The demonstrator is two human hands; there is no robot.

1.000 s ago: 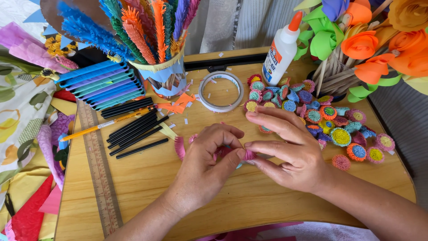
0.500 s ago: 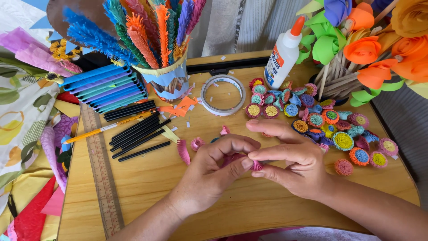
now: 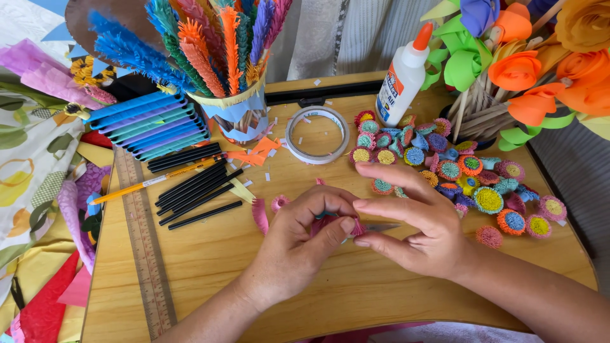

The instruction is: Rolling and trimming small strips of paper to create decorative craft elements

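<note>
Over the middle of a wooden table (image 3: pixel 210 260), my left hand (image 3: pixel 298 244) and my right hand (image 3: pixel 416 219) meet fingertip to fingertip. Between them they pinch a small pink fringed paper roll (image 3: pixel 358 227). A thin metal tool (image 3: pixel 381 226) pokes out from my right fingers, next to the roll. A loose pink fringed strip (image 3: pixel 260 215) and a small pink coil (image 3: pixel 279 203) lie just left of my left hand.
Several finished multicoloured fringed paper flowers (image 3: pixel 457 174) lie at the right. Behind stand a tape ring (image 3: pixel 317 134), a glue bottle (image 3: pixel 402 76) and a cup of fringed sticks (image 3: pixel 236 111). Black sticks (image 3: pixel 194 181), a pencil (image 3: pixel 146 184) and a ruler (image 3: pixel 145 241) lie left.
Both hands have shifted slightly to the right and toward me, still working the pink roll between the fingertips. Nothing else on the table has moved.
</note>
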